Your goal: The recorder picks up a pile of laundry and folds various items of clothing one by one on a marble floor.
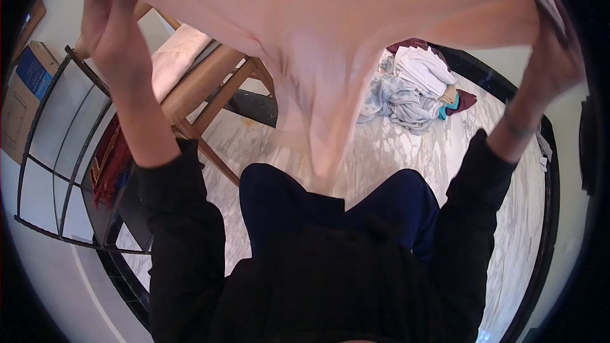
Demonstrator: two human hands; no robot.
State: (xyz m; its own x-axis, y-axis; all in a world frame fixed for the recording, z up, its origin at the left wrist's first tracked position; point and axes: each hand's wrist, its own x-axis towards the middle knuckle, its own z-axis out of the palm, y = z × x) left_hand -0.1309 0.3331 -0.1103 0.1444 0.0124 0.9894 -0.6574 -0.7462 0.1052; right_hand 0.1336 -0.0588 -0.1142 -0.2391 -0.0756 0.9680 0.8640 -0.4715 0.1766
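A large pale peach cloth [318, 13] is stretched between my raised hands across the top of the view. Its middle sags into a long drooping fold that hangs down toward my knees. My left hand [114, 19] grips one end at the upper left, fingers closed on the fabric. At the upper right, my right hand [554, 60] is closed on the other end, a little blurred. The upper edge of the cloth runs out of view, so its full shape is hidden.
Crumpled clothes [416, 86] in white, grey-blue, teal and maroon lie on the marble floor [394, 152]. A wooden chair [216, 95] with pale fabric on it stands at left. Beside it are a black metal rack [60, 216], a red fringed cloth [108, 162] and a cardboard box [22, 101].
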